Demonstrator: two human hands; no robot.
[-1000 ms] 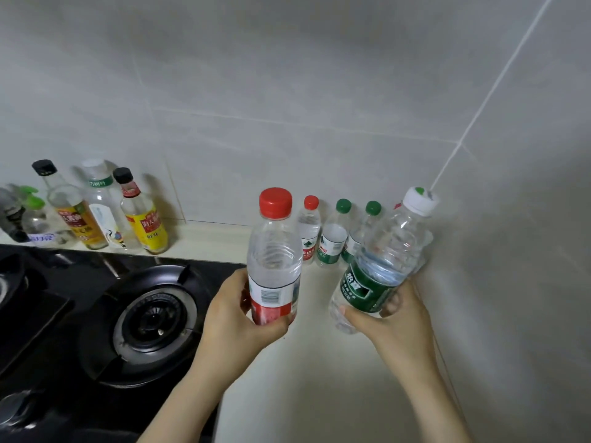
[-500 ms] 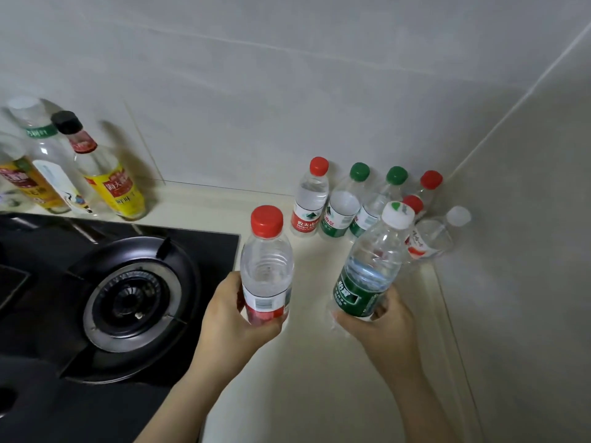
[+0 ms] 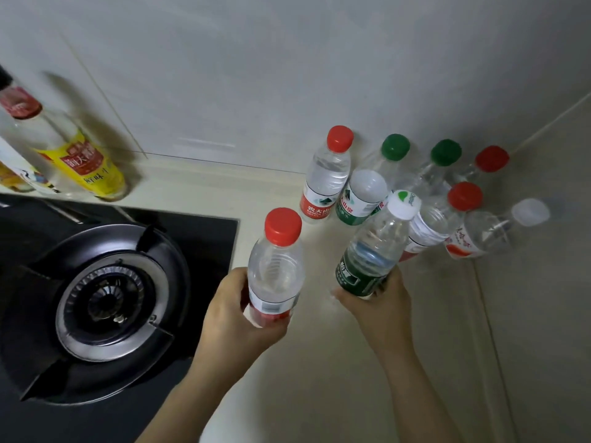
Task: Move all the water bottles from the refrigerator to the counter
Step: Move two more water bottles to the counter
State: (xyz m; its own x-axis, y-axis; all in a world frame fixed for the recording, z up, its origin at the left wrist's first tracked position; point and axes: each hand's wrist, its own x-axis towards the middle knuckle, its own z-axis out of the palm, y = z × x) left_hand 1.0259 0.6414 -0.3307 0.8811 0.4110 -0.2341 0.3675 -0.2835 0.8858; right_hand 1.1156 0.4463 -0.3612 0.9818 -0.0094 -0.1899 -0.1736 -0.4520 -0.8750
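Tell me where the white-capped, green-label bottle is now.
Head view, right of centre: the green-label bottle is gripped by the right hand, tilted, in front of the standing bottles.

Cream counter [image 3: 204,190]: stove [image 3: 105,298], sauce bottles [image 3: 86,167], perhaps six water bottles [image 3: 326,177].

The red-capped bottle [image 3: 276,270] in the left hand [image 3: 236,318] is clear ribbed plastic with a smooth matt cap and a glossy film label; the green-labelled bottle [image 3: 375,251] in the right hand [image 3: 380,303] is the same clear plastic, cap white and smooth. The desk [image 3: 319,378] looks like pale polished stone — faintly glossy. The hob [image 3: 198,231] is black glossy glass, its burner ring [image 3: 68,314] bare metal.
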